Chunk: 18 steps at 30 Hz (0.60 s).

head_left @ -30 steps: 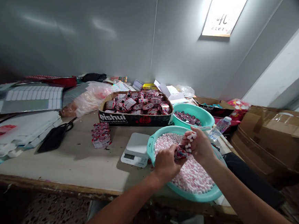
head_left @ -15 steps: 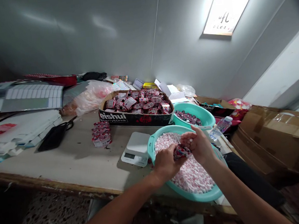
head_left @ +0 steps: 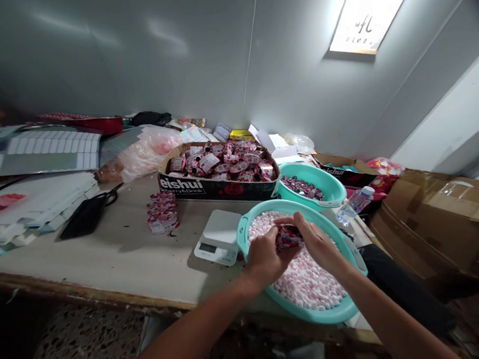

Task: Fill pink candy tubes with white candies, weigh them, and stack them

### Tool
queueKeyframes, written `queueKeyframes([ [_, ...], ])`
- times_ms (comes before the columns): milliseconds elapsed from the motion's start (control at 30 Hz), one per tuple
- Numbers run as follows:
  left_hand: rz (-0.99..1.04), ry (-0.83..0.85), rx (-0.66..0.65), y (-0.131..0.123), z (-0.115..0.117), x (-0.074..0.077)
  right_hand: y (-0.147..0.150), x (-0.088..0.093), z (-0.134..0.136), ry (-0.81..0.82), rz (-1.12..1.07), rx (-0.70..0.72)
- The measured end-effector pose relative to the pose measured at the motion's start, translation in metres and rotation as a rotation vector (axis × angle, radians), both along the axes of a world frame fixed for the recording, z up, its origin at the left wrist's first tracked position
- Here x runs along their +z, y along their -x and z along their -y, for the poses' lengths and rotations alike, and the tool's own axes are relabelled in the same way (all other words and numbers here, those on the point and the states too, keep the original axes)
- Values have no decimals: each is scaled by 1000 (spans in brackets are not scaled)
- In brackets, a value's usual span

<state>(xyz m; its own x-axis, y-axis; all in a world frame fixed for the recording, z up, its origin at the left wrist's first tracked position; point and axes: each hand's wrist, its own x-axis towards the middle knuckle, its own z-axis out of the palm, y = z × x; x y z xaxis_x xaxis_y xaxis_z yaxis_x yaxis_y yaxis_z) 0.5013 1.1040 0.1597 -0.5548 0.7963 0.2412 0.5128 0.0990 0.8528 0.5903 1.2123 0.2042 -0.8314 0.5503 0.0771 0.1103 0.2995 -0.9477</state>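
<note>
grey-walled workroom, pale wooden workbench [head_left: 116, 250]: left hand [head_left: 266, 261] and right hand [head_left: 316, 242] together, both pinching a crumpled pink-and-red packet [head_left: 289, 237] between them, its long axis lying roughly crosswise, both forearms angled inward, over a round teal plastic basin [head_left: 308, 210] heaped with pink-white sweets [head_left: 305, 282], white digital scale [head_left: 219, 236] just beside.

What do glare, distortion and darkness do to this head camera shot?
In the head view, glare washes out the wall panel, wide-angle distortion bows the table edge, and the terrazzo floor sinks into shadow; the left hand and right hand stay reasonably sharp.
</note>
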Motion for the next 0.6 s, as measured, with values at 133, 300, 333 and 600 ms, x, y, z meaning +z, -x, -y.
queueKeyframes([
  [133,43,-70,-49,3,6,3,-7,-4,-13,-103,-105,-93],
  [300,67,-272,-128,8,16,-1,-25,-38,-64,-308,-22,-289],
  [333,74,-293,-142,8,17,-3,-29,-48,-71,-352,89,-261],
  [600,113,-352,-208,7,18,-11,-40,-96,-36,-696,420,166],
])
